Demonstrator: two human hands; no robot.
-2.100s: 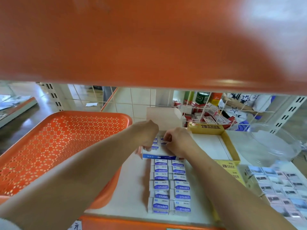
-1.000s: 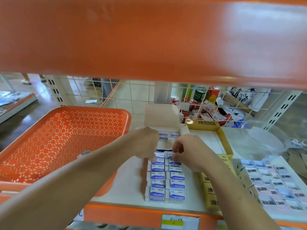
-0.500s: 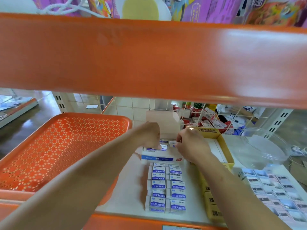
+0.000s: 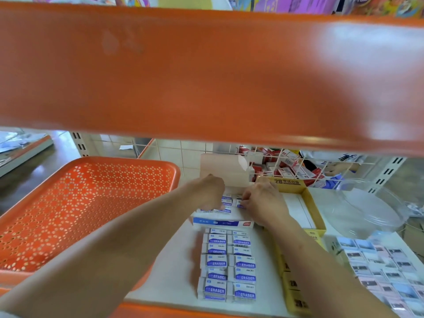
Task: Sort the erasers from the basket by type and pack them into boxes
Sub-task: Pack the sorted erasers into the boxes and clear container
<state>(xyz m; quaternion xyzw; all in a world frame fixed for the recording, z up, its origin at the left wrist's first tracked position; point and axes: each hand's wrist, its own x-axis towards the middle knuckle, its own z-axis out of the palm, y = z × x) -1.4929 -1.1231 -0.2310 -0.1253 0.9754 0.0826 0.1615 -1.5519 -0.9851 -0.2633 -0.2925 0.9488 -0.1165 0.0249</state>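
Observation:
A white and blue box (image 4: 223, 222) with its lid (image 4: 220, 171) raised stands on the white shelf, with blue-and-white erasers (image 4: 227, 198) inside. My left hand (image 4: 210, 191) reaches into the box from the left, fingers curled on the erasers. My right hand (image 4: 261, 200) is at the box's right side, fingertips pinching an eraser (image 4: 239, 204). Two rows of several blue-and-white erasers (image 4: 228, 265) lie on the shelf in front of the box. The orange perforated basket (image 4: 75, 210) sits at the left and looks empty.
An orange shelf edge (image 4: 206, 72) fills the upper view. An open yellow box (image 4: 314, 210) stands right of the white one, with yellow erasers (image 4: 291, 283) near it. A clear plastic bowl (image 4: 371, 207) and picture-sleeved erasers (image 4: 385, 267) lie at the right. A person's hand shows behind the wire grid.
Both hands stay at the white box, shifting slightly over the erasers inside. The camera has tilted, so more of the upper shelf edge shows.

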